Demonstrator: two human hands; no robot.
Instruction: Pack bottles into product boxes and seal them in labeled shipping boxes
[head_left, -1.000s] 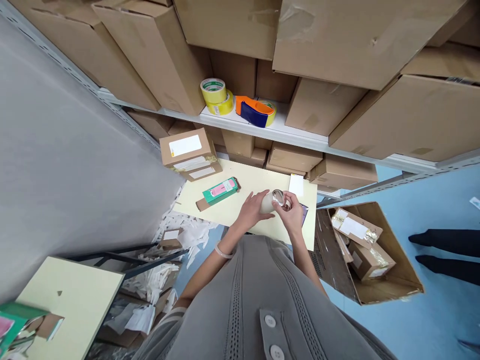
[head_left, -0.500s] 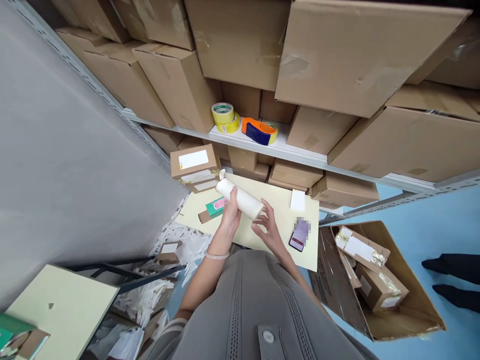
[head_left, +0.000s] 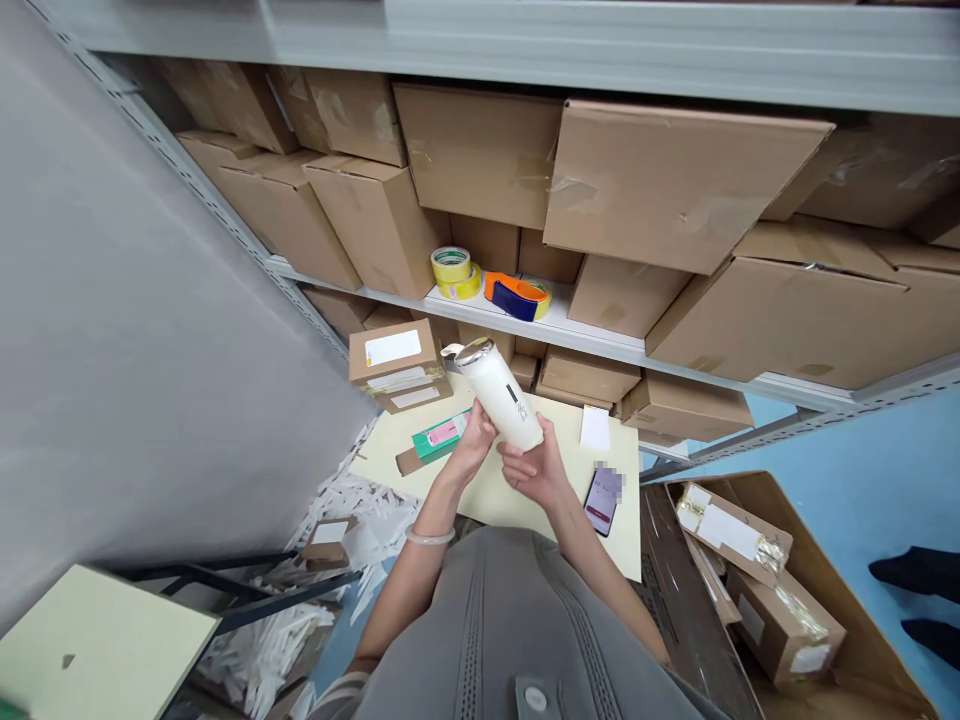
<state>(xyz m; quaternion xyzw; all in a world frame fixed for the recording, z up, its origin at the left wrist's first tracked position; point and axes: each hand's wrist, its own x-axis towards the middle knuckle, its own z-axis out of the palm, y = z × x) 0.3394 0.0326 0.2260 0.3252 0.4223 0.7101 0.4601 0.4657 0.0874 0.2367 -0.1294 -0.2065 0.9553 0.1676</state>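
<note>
A white tumbler (head_left: 501,398) with a shiny silver lid and dark lettering is held tilted above the table, its lid end up and to the left. My left hand (head_left: 472,447) is closed on its side. Around the lower end curl the fingers of my right hand (head_left: 536,468). Beneath and to the left, an open green box (head_left: 441,440) with a pink label lies on the pale tabletop (head_left: 495,505). A phone (head_left: 602,497) and a white paper slip (head_left: 595,427) are to the right.
Cardboard boxes fill the shelves (head_left: 570,335) ahead. Yellow tape rolls (head_left: 456,272) and an orange-and-blue tape dispenser (head_left: 517,296) sit on one shelf. A labelled carton (head_left: 397,365) stands at the table's back left. On the floor at right, a large box (head_left: 892,670) holds parcels.
The tumbler has been turned, so its lettering and silver lid now show. My right hand has closed around its lower end. The view has tilted upward.
</note>
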